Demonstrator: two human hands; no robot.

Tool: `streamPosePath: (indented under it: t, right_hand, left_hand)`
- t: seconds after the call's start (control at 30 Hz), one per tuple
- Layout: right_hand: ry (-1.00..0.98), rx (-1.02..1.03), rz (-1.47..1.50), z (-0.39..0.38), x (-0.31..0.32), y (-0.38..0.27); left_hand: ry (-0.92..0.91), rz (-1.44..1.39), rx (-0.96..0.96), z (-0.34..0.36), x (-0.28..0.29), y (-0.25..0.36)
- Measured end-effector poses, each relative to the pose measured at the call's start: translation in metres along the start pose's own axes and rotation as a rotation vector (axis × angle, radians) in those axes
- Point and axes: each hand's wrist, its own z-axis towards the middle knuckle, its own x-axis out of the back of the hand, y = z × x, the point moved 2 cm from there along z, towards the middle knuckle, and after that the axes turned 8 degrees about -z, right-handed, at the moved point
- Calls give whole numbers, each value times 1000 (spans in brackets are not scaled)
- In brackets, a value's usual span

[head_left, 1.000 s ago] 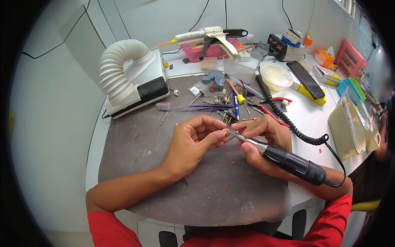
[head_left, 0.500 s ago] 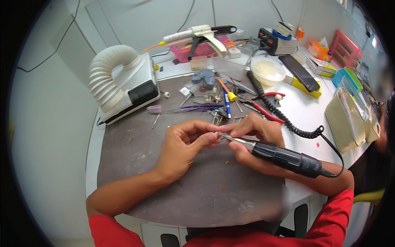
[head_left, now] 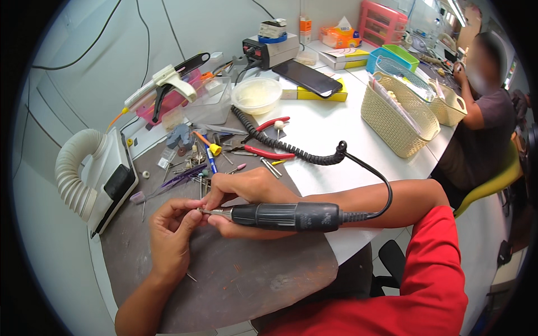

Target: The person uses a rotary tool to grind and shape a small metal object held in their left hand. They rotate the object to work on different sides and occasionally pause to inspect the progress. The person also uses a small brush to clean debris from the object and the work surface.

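Observation:
My left hand is pinched on a small piece, mostly hidden between its fingertips. My right hand grips a black rotary handpiece with a metal nose, whose tip meets the piece at my left fingertips. Its coiled cord loops over the desk from the back to the right. A grey mat lies under my hands. Just beyond them are a purple toothbrush, scattered burs, a blue pen and red-handled pliers.
A white suction unit stands left; a dispensing gun, round tub, phone and control box at the back; woven baskets right. Another person sits at the bench on the far right, hands raised.
The view has swung right, shifting the desk leftward in it and showing the co-worker. My hands stay together, the handpiece now lying more level across the picture.

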Motion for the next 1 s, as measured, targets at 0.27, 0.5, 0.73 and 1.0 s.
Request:
streamPosePath:
  t: [0.27, 0.5, 0.73, 1.0]
  right_hand:
    - [-31, -139, 69, 0, 1, -4]
    - [44, -8, 68, -3, -3, 4]
    - [36, -44, 52, -2, -2, 1]
    - [40, -27, 72, -2, -2, 1]
  left_hand:
    - [9, -25, 2, 0, 2, -1]
    - [3, -45, 11, 1, 1, -2]
    - [-4, -51, 15, 1, 1, -1]
    - [-29, -40, 2, 0, 0, 0]
